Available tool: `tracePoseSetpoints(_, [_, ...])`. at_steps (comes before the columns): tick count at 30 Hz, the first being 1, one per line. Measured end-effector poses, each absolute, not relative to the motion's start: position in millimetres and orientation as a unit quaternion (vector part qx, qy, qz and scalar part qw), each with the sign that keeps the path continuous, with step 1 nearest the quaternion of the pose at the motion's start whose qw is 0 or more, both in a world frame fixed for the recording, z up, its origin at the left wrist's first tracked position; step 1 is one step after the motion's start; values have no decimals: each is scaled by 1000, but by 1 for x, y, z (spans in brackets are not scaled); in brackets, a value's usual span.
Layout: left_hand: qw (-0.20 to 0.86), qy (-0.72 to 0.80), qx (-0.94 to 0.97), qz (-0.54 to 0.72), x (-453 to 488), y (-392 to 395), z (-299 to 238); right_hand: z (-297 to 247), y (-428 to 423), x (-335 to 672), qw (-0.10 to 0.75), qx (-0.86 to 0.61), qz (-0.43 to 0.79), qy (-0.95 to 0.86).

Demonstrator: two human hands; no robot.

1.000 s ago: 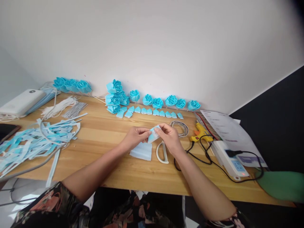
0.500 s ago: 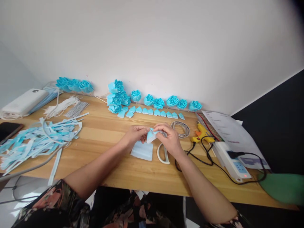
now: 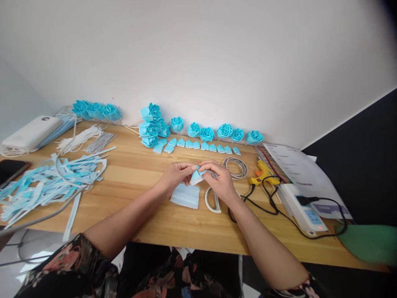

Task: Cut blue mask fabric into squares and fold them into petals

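Note:
A small light-blue piece of mask fabric [image 3: 196, 177], folded to a point at the top, is held between my two hands above the table. My left hand [image 3: 177, 174] pinches its upper left side with thumb and fingers. From the other side, my right hand [image 3: 218, 179] grips its upper right edge. Just below lies a flat pale-blue fabric square [image 3: 185, 196]. White-handled scissors [image 3: 212, 203] rest under my right wrist, their blades hidden. Folded blue petals [image 3: 204, 146] lie in a row farther back.
Blue fabric roses [image 3: 206, 133] line the wall. At right are a coiled cord [image 3: 235, 168], a yellow glue gun [image 3: 264, 174], a power strip [image 3: 304, 211] and paper sheets [image 3: 297, 169]. Cut strips [image 3: 52, 182], wires [image 3: 99, 142], a phone [image 3: 12, 170] and a white power bank [image 3: 32, 132] occupy the left.
The folded fabric has tilted slightly between my fingers, and its lower edge has shifted a little left. Both hands keep their pinch in nearly the same place.

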State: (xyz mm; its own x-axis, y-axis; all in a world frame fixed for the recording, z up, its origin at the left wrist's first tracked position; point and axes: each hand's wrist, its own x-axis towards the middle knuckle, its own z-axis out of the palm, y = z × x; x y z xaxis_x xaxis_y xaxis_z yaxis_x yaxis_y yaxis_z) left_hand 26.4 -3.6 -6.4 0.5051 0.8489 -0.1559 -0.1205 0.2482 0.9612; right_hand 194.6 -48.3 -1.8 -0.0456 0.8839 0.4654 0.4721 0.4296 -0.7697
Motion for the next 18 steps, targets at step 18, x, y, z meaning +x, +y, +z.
tracePoseSetpoints(18, [667, 348, 530, 392, 27, -4, -10, 1, -49, 198, 415, -556, 321, -645])
